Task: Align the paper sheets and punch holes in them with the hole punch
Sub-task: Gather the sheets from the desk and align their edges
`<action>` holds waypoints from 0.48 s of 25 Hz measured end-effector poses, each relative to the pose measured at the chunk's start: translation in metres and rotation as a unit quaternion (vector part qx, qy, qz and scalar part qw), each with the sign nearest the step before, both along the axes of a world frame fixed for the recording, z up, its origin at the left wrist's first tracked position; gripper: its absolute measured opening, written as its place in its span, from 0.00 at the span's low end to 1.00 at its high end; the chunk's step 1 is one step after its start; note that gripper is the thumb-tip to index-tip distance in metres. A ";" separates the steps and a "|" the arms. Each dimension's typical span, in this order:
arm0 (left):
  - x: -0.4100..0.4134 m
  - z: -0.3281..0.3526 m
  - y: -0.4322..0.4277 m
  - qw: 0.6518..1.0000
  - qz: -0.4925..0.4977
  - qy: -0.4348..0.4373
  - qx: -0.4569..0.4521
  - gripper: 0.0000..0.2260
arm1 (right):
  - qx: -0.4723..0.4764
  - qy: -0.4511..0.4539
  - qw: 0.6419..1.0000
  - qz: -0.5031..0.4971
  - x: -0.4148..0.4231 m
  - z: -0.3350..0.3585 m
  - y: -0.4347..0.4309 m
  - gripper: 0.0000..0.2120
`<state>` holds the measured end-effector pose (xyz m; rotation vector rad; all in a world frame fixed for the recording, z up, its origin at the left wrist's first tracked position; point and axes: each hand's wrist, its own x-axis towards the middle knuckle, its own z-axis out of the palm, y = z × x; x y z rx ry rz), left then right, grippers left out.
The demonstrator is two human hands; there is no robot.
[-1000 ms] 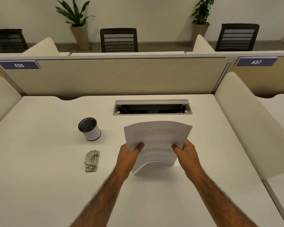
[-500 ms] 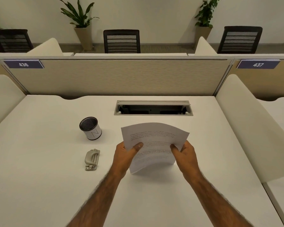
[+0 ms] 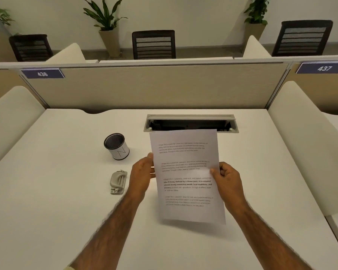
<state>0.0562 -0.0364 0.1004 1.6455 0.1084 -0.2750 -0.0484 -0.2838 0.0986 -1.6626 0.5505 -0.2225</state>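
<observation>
I hold a stack of white printed paper sheets (image 3: 186,176) upright and flat above the middle of the white desk (image 3: 57,201), the text facing me. My left hand (image 3: 141,176) grips the stack's left edge at mid height. My right hand (image 3: 226,179) grips its right edge, thumb on the front. A small grey metal hole punch (image 3: 118,182) lies on the desk just left of my left hand, untouched.
A black mesh pen cup (image 3: 116,146) with a white band stands behind the hole punch. An open cable tray (image 3: 190,123) is set into the desk behind the paper. Cream dividers flank the desk, with a beige partition at the back.
The sheets were curved and tilted low over the desk; now they are raised and held flat and upright. Both hands shifted from the lower part to the side edges.
</observation>
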 end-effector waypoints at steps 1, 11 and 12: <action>0.007 -0.005 0.014 0.999 0.041 0.007 0.031 0.16 | 0.012 0.009 1.000 -0.008 0.000 -0.003 0.001 0.06; 0.053 -0.075 0.143 0.939 0.081 0.071 0.328 0.15 | 0.074 0.055 0.987 -0.128 -0.017 -0.026 0.027 0.05; 0.055 -0.077 0.145 0.940 0.072 0.072 0.325 0.12 | 0.073 0.056 0.986 -0.138 -0.020 -0.027 0.031 0.05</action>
